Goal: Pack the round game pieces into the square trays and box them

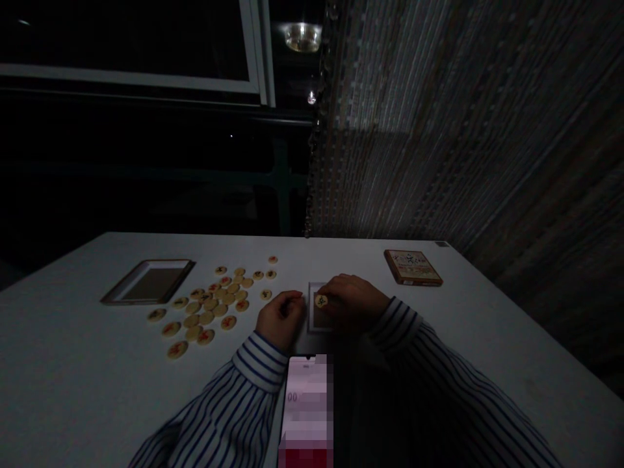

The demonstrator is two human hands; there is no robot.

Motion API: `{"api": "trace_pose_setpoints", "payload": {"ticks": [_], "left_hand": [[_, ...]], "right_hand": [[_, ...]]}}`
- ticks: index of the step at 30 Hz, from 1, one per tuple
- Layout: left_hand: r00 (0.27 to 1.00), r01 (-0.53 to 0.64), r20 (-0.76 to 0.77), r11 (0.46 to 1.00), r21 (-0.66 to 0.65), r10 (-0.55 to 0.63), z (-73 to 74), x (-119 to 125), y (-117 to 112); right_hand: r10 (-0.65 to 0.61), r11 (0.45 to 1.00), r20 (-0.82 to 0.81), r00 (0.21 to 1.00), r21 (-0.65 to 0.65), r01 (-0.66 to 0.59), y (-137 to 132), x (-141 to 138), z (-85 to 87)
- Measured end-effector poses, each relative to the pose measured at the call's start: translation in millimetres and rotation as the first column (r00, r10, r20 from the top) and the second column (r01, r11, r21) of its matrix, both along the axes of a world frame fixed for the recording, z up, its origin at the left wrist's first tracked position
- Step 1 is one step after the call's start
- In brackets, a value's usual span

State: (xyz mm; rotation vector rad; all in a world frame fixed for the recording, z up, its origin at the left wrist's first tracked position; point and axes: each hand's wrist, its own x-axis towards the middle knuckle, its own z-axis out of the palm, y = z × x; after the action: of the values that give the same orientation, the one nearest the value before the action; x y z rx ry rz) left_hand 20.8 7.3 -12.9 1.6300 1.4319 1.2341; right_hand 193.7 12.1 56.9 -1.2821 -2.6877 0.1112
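Note:
A round Chinese chess piece [320,301] with a dark character shows at the fingertips of my right hand [353,299]. This hand is closed on it, above a small shallow box [311,318] lying in front of me. To the left of that box my left hand [283,318] rests on the table with its fingers curled in; whether anything is inside them is hidden. Left of my left hand lie many loose Chinese chess pieces [206,317], some with red or dark characters up, others showing blank faces.
An open shallow box part [156,284] lies at the table's far left. On the right sits a printed box [413,267]. A phone [305,403] with a lit, partly blurred screen is nearest me. Beyond the white table [97,383] hangs a string curtain [380,162].

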Motion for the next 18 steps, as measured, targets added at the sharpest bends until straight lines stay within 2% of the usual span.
{"api": "trace_pose_setpoints", "payload": {"ticks": [6, 11, 18], "left_hand": [[0.965, 0.057, -0.259, 0.995, 0.085, -0.033, -7.7, -0.4, -0.3], [0.941, 0.114, -0.329, 0.99, 0.077, -0.083, -11.3, 0.2, 0.4], [0.915, 0.127, -0.391, 0.99, 0.056, -0.095, -12.0, 1.3, -0.7]], "right_hand": [[-0.001, 0.997, 0.062, 0.998, -0.071, 0.005, 4.1, 7.2, -4.0], [0.017, 0.993, 0.146, 0.989, -0.115, 0.0, 6.4, 8.2, -8.2], [0.011, 0.985, 0.236, 0.972, -0.168, 0.029, 8.9, 7.9, -14.9]]}}
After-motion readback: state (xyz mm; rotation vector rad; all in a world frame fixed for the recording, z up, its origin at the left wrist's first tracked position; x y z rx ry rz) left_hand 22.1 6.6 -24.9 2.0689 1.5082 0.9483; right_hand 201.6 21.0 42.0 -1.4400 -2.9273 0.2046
